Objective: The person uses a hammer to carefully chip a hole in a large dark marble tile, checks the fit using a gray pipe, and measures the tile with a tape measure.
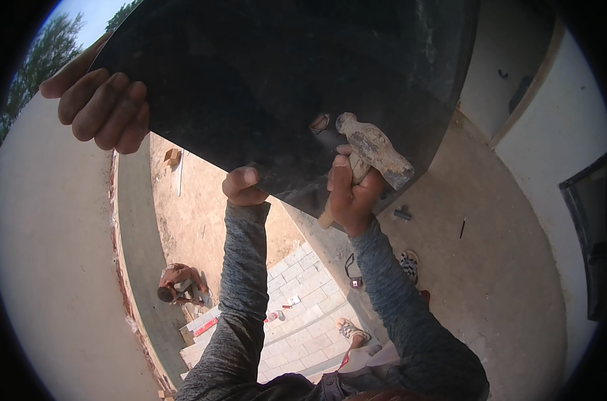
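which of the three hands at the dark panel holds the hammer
The right hand, gripping the hammer by its handle. The left hand and the co-worker's hand are on the edge of the dark panel.

- The dark panel (250, 87) blocks the way across the upper middle.
- Another person's hand (106, 110) takes up its left edge.
- A bare stretch of edge, passable for a hand, runs from there to the left hand (244, 186).
- The hammer (378, 150) and right hand (353, 197) obstruct the panel's lower right.
- Open space lies between the forearms (245, 260).
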Demonstrator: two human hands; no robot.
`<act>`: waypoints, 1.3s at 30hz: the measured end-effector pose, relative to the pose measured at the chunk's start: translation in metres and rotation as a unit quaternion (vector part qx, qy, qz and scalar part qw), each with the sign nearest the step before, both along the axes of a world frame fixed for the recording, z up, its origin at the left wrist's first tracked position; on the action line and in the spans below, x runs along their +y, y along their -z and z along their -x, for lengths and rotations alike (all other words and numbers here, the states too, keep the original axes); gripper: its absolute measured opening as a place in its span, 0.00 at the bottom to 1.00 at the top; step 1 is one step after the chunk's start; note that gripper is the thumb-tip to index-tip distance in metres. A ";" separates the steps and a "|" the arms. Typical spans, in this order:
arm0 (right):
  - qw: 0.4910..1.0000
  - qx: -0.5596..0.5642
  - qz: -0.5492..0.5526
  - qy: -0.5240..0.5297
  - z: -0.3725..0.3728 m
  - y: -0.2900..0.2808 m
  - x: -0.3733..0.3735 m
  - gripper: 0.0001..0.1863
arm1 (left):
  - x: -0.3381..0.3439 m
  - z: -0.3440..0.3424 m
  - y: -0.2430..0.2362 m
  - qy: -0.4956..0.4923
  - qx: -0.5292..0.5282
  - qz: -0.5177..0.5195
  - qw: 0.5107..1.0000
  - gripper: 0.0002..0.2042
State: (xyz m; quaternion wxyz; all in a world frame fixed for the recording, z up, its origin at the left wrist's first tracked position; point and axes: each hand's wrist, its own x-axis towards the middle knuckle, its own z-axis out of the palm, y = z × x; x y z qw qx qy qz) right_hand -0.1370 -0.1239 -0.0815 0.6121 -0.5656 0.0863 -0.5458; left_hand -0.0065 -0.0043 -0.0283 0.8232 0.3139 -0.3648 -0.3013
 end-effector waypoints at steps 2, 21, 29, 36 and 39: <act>0.994 0.002 0.091 0.052 -0.003 -0.008 -0.004 0.11 | 0.001 0.000 0.001 0.007 0.003 0.005 1.000 0.37; 0.992 0.000 0.107 0.061 -0.005 -0.002 -0.005 0.12 | -0.001 0.003 -0.001 0.001 0.010 0.002 1.000 0.37; 0.991 -0.002 0.119 0.061 -0.005 -0.001 -0.007 0.12 | -0.001 0.003 0.000 0.000 -0.003 0.006 1.000 0.37; 0.999 -0.004 0.027 0.018 -0.001 0.006 -0.003 0.13 | -0.001 0.004 -0.002 0.005 -0.011 0.000 1.000 0.37; 0.989 -0.002 0.126 0.072 -0.004 -0.003 -0.010 0.13 | 0.002 0.000 0.001 0.019 0.005 0.006 1.000 0.37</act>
